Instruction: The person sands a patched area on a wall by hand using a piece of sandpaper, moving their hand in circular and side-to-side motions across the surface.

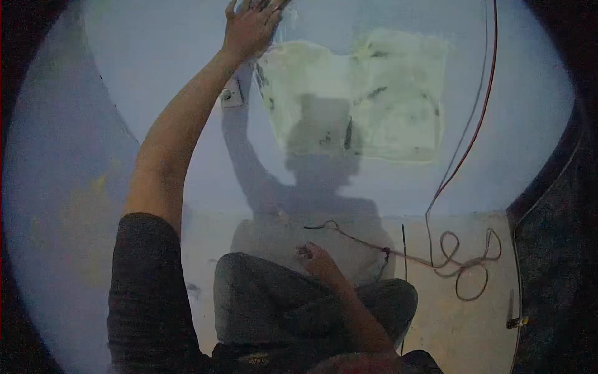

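My left hand [252, 31] is raised to the pale blue wall [205, 187], with its fingers stretched out and apart. The top edge of the picture cuts off the fingertips. Beside it begins a large whitish-green patch [398, 112] with rough edges and dark smudges. My right hand [319, 260] hovers low over my crossed legs [274, 299], fingers curled in. Something small and dark seems to be at its fingertips, too dim to name. Just beyond it lies the dark end of a thin cord [355, 238].
A small switch plate or socket [232, 95] sits on the wall by my left forearm. The reddish cable [476, 131] hangs down at the right and coils loosely [471, 283] on the pale floor [455, 330]. My shadow falls across the wall and patch. A dark area borders the floor's right edge.
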`<state>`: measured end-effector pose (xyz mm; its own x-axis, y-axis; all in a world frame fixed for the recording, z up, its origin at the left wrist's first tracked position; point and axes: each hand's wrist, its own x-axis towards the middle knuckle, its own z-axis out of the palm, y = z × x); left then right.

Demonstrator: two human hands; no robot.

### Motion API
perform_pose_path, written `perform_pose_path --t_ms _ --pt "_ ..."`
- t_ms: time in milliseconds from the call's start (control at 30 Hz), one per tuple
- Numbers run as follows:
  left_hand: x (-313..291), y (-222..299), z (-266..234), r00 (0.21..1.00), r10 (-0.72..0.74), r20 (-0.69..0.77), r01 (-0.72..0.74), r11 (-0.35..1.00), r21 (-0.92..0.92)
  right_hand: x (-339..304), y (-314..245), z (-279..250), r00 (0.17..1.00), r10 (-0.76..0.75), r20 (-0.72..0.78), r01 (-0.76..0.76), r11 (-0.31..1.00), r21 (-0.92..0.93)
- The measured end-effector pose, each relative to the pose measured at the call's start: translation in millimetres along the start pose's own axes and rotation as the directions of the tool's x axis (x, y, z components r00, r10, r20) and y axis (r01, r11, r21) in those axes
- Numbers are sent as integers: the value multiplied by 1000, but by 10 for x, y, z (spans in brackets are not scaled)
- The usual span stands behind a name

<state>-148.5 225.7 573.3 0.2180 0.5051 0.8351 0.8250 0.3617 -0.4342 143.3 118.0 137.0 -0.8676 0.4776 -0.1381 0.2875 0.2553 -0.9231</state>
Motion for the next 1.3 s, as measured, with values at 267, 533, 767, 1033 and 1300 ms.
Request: perform_pose_path --t_ms 267,533,767,1033,1300 --pt "-8 340 274 985 -83 -152 61 988 -144 26 -74 46 997 79 23 -77 994 -74" --pt "-640 485 556 989 145 -16 -135 951 279 70 119 113 999 -36 38 37 999 -14" --pt "-876 491 515 957 274 92 -287 939 190 103 221 75 999 3 43 -2 1000 -26" --pt "-277 178 257 991 89 -102 -47 931 361 105 289 105 999 -37 -3 37 999 4" --pt "135 272 245 962 -11 -271 3 1000 -30 91 263 208 999 -48 9 49 982 -185"
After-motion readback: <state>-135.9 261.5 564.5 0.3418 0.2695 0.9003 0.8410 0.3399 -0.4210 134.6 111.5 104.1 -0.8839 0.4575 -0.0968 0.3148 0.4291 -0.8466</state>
